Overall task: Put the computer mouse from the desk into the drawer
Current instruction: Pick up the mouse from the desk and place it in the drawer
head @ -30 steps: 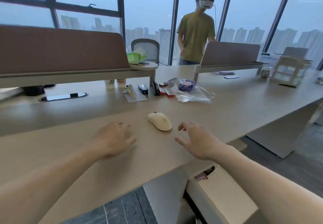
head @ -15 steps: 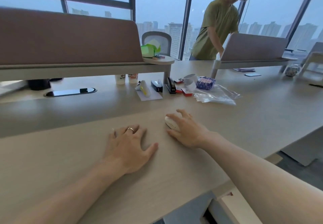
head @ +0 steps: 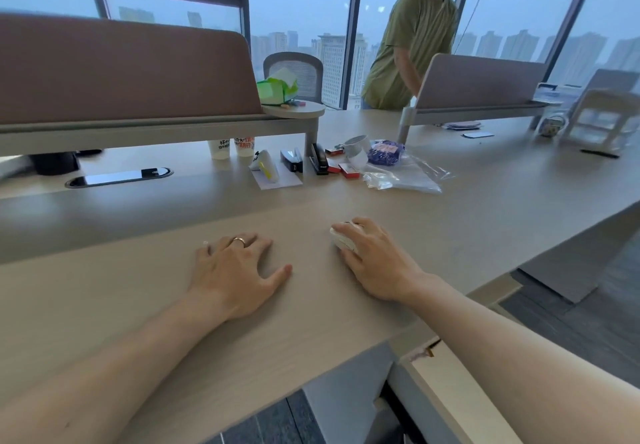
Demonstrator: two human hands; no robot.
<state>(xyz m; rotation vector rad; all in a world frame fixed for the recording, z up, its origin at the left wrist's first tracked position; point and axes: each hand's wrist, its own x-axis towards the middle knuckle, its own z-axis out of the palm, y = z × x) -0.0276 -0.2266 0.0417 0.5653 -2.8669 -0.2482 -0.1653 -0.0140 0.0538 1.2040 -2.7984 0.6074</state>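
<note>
Right now the white mouse (head: 341, 238) sits on the pale wooden desk (head: 485, 208), mostly hidden under the right hand (head: 375, 261), which is cupped over it with the fingers curled around its top and the thumb along its near side; only the left edge of the mouse shows. Just to the left, apart from the mouse, the left hand (head: 235, 275) lies flat on the desk, palm down, fingers spread, with a ring (head: 239, 241) on 1 finger. Below the desk edge on the right stands the drawer unit (head: 446, 391); I cannot tell whether a drawer is open. Farther back on the desk lie 2 paper cups (head: 230, 147), a black stapler (head: 318, 159), small red boxes (head: 348, 170), a roll of tape (head: 356, 147) and a clear plastic bag (head: 405, 175). A brown divider panel (head: 121, 69) stands at the back left. Beyond the desk, by the tall windows, a person in an olive shirt (head: 412, 45) bends over another panel.
</note>
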